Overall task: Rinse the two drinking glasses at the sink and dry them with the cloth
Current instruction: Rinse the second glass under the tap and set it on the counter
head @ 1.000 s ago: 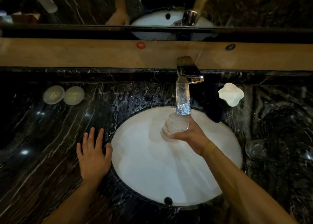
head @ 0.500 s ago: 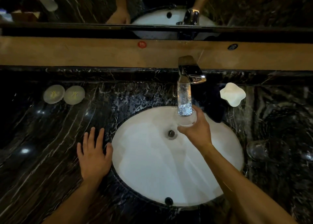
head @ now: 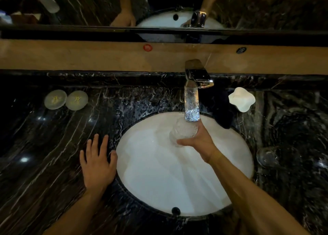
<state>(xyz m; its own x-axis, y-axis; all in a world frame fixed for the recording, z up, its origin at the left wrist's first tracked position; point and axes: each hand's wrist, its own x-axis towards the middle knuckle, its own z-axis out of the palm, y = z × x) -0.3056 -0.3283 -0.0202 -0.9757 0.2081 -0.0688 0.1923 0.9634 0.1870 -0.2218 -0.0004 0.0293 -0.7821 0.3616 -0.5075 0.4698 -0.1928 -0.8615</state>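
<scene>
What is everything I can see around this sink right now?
Glass: one, clear, under the running water.
Second glass: one, clear, on the counter right of the basin.
Faucet: one, chrome, behind the basin, running.
Basin: one, white, oval.
Counter: black veined marble.
Round discs: two, pale, back left.
Dish: one, white, back right.
Dark cloth: one, beside the faucet.
Left hand: flat on the counter.
Right hand: holding the glass.

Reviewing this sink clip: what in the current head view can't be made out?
- Glass in the right hand: its fill and tilt, blurred by the running water.
- Sink drain: hidden behind that glass.
- Second glass on the counter: its outline fades into dark marble.
- Drying cloth: only a dark shape beside the faucet, too dim to identify.
</scene>
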